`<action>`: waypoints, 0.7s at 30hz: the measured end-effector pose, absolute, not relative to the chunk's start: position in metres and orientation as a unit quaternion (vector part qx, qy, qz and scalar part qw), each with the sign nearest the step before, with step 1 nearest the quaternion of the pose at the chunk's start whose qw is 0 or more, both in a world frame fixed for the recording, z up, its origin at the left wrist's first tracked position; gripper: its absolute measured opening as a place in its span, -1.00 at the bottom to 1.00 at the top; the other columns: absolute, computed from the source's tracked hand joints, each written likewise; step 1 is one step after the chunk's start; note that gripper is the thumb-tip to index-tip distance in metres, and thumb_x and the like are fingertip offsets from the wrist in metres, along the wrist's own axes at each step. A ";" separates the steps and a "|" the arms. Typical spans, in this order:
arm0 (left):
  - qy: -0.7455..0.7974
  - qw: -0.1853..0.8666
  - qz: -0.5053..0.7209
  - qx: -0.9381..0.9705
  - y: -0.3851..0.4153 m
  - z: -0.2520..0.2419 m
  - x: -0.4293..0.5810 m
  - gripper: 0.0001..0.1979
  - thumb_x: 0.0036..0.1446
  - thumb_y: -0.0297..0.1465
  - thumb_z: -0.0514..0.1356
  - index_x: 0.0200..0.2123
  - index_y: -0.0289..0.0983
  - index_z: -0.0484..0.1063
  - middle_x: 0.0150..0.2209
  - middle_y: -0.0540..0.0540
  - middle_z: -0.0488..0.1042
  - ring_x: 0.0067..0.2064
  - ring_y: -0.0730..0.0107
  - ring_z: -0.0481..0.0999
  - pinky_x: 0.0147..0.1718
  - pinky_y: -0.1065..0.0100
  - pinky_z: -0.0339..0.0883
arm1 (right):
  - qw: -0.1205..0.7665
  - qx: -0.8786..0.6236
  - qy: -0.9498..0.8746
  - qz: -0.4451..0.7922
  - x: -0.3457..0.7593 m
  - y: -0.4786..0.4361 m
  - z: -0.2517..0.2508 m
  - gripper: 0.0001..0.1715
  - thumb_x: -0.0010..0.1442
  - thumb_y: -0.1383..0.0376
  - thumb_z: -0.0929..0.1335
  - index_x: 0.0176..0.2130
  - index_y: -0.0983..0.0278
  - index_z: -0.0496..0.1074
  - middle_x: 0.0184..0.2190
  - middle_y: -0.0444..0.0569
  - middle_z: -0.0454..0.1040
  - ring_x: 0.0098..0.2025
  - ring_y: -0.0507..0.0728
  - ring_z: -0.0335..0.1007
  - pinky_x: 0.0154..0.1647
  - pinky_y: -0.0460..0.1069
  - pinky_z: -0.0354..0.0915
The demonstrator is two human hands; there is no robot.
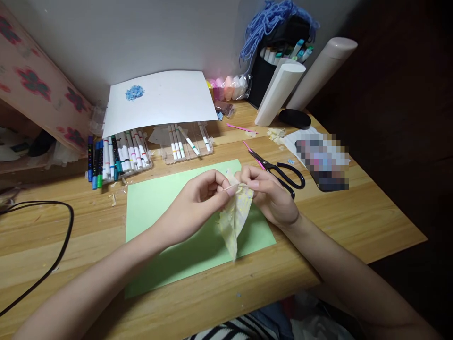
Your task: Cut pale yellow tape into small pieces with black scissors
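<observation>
Between my two hands hangs a pale yellow, patterned piece of fabric (pixel 236 219), gathered at its upper part and tapering to a point below. My left hand (pixel 203 193) pinches it from the left with thumb and forefinger. From the other side my right hand (pixel 271 193) pinches the same gathered edge. A thin light strip runs across the gather between my fingertips; its kind I cannot make out. Under the hands lies a light green sheet of paper (pixel 152 255). Black-handled scissors (pixel 272 167) rest just beyond my right hand.
Marker pens (pixel 123 151) lie in clear trays at the back left, partly under a white sheet (pixel 170 99). A black pen holder (pixel 258 85) with blue yarn (pixel 265 23), a white bottle (pixel 279 94) and a phone (pixel 322 165) stand or lie rightward. A black cable (pixel 71 226) curves at left.
</observation>
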State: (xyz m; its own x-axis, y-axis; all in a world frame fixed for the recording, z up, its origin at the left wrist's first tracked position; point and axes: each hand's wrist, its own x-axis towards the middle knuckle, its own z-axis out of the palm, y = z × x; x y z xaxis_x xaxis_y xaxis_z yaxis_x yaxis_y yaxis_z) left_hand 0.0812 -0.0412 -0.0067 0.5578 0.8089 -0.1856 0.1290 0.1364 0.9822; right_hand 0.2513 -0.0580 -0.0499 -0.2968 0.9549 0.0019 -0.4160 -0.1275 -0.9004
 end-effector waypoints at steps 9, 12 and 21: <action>0.424 0.646 0.299 0.560 -0.036 -0.019 0.079 -0.87 0.10 -0.35 0.15 -0.44 -0.28 0.30 -0.48 0.06 0.32 -0.41 0.51 0.34 -0.36 0.43 0.23 | 0.512 -0.432 -0.514 0.535 0.242 -0.064 -0.058 -0.55 -0.04 0.08 0.46 -0.36 0.21 0.17 -0.49 -0.22 0.15 -0.50 -0.03 0.10 -0.55 -0.13 0.13; 0.420 0.643 0.318 0.557 -0.034 -0.021 0.079 -0.86 0.10 -0.35 0.16 -0.43 -0.28 0.30 -0.46 0.05 0.34 -0.38 0.49 0.36 -0.34 0.42 0.25 | 0.471 -0.478 -0.544 0.504 0.238 -0.068 -0.059 -0.65 0.05 0.17 0.42 -0.40 0.22 0.17 -0.46 -0.19 0.17 -0.45 -0.01 0.14 -0.53 -0.13 0.12; 0.436 0.633 0.301 0.564 -0.030 -0.019 0.074 -0.84 0.11 -0.33 0.14 -0.46 -0.27 0.28 -0.50 0.06 0.29 -0.43 0.51 0.29 -0.39 0.42 0.20 | 0.480 -0.434 -0.525 0.553 0.243 -0.064 -0.057 -0.80 0.14 0.18 0.32 -0.41 0.25 0.28 -0.43 -0.11 0.27 -0.38 0.06 0.21 -0.38 -0.06 0.20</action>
State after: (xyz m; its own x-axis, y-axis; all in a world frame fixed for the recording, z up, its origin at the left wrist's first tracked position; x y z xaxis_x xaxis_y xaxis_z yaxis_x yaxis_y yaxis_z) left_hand 0.0741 -0.0297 -0.0189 0.4384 0.8731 -0.2133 0.1118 0.1825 0.9768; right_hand 0.2428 -0.0641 -0.0567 -0.1634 0.9863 0.0229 -0.0753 0.0106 -0.9971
